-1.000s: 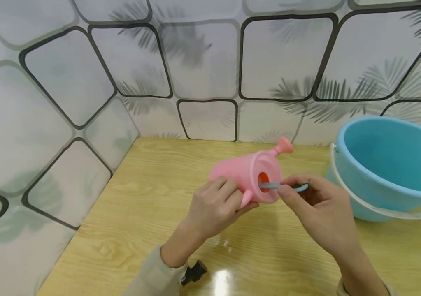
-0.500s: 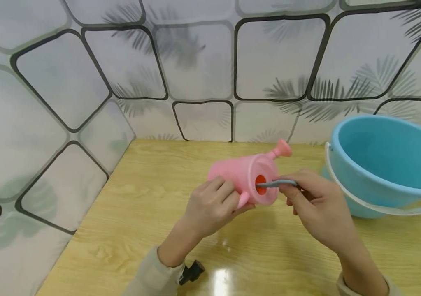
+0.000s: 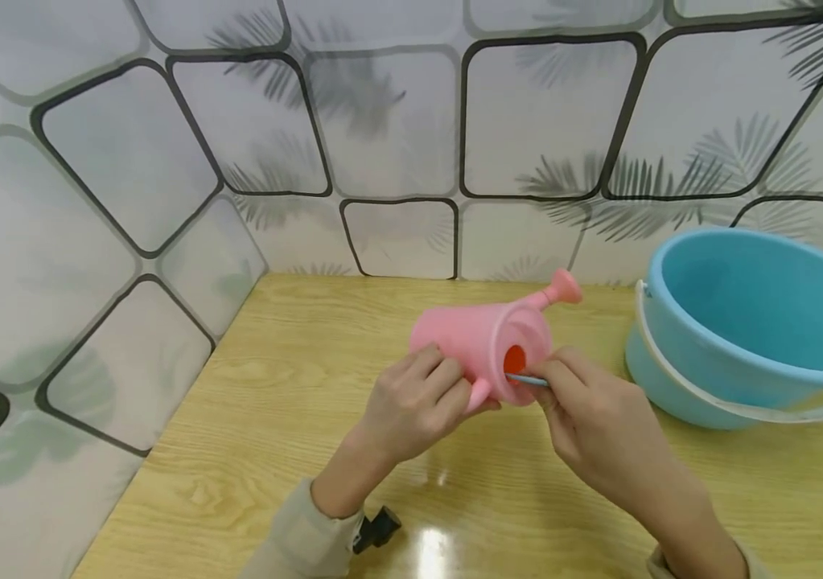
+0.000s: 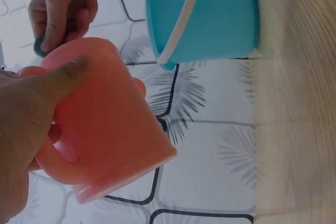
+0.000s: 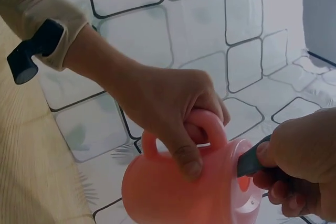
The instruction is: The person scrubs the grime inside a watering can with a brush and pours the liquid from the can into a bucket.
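A pink watering can [image 3: 465, 331] is held tilted above the table, its open top facing right and its spout [image 3: 563, 287] pointing up right. The left hand [image 3: 414, 402] grips its handle [image 5: 211, 128], with the thumb against the body in the right wrist view. The right hand [image 3: 610, 434] pinches a thin blue-grey tool [image 3: 527, 379], also seen in the right wrist view [image 5: 251, 162]. The tool's far end lies in the red-orange opening [image 3: 515, 361] of the can; its tip is hidden inside.
A light-blue bucket [image 3: 708, 394] with a white handle [image 3: 672, 371] stands on the wooden table [image 3: 237, 450] at the right. Patterned wall covering [image 3: 404, 121] rises behind and at the left. A black device [image 3: 378, 529] is at the left wrist.
The right hand has turned knuckles-up around the tool, which shows less of its length and slants down to the right. The can has shifted slightly right since half a second ago.
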Available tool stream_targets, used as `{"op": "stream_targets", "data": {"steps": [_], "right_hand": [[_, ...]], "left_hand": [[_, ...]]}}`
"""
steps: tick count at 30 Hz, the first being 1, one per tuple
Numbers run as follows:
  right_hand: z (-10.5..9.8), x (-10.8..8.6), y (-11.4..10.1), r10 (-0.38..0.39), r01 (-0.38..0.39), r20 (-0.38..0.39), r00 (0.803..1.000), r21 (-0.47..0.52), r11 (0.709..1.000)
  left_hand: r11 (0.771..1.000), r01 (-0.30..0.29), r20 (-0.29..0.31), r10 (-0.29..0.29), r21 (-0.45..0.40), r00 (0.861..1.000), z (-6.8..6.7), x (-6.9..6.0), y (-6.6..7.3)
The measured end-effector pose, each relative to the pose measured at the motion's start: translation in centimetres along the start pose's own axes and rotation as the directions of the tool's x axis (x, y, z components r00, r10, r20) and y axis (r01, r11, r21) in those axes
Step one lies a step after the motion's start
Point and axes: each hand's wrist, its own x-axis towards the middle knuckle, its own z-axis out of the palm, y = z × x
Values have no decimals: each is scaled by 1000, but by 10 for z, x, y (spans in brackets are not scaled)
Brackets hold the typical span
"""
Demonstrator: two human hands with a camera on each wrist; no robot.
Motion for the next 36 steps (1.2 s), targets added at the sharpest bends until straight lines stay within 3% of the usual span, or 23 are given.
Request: {"op": "stream_targets", "data": {"steps": [2, 4, 7, 9, 11, 15, 19, 20, 21, 24, 26, 31, 36], "right_hand": [[-4, -1, -2, 30, -33, 44, 999, 82, 996], [-8, -3, -3, 98, -115, 88, 991, 203, 972], [-15, -4, -4, 248, -287, 153, 957, 358, 888], [-20, -4, -3, 365, -421, 211, 907, 419, 805], [-24, -6, -3, 469, -535, 260, 844, 453, 713], [-28, -7, 0, 589, -659, 325, 740, 523, 540], [-21, 0, 2, 599, -714, 418, 683, 552, 430], [-19, 1, 2, 607, -736, 443, 660, 545, 402], [-19, 3, 2, 617, -753, 459, 640, 534, 384], [-20, 3, 3, 655, -770, 452, 605, 540, 339], [-22, 1, 4, 673, -764, 435, 598, 563, 314], [-16, 0, 4, 609, -693, 430, 667, 658, 294], [-14, 0, 6, 508, -655, 465, 725, 694, 300]], "left_hand": [[1000, -1, 0, 1, -5, 1000, 0, -1, 1], [1000, 2, 1, -2, -18, 1000, 0, -1, 2], [998, 22, 1, -22, -52, 1000, -1, -2, 3], [997, 49, 12, -49, -62, 999, -2, -3, 2], [995, 78, 29, -76, -63, 997, -3, -3, 0], [995, 92, 55, -90, -42, 994, -4, -3, -1], [998, 56, 59, -54, -33, 997, -4, -2, 1], [998, 53, 63, -51, -34, 997, -4, -2, 1], [998, 53, 73, -50, -33, 996, -4, -1, 2], [997, 65, 103, -61, -34, 993, -4, -3, 4], [997, 65, 118, -61, -30, 991, -4, -3, 4], [999, 40, 107, -37, -32, 994, -5, -1, 6], [997, 61, 95, -57, -37, 994, -4, 0, 7]]}}
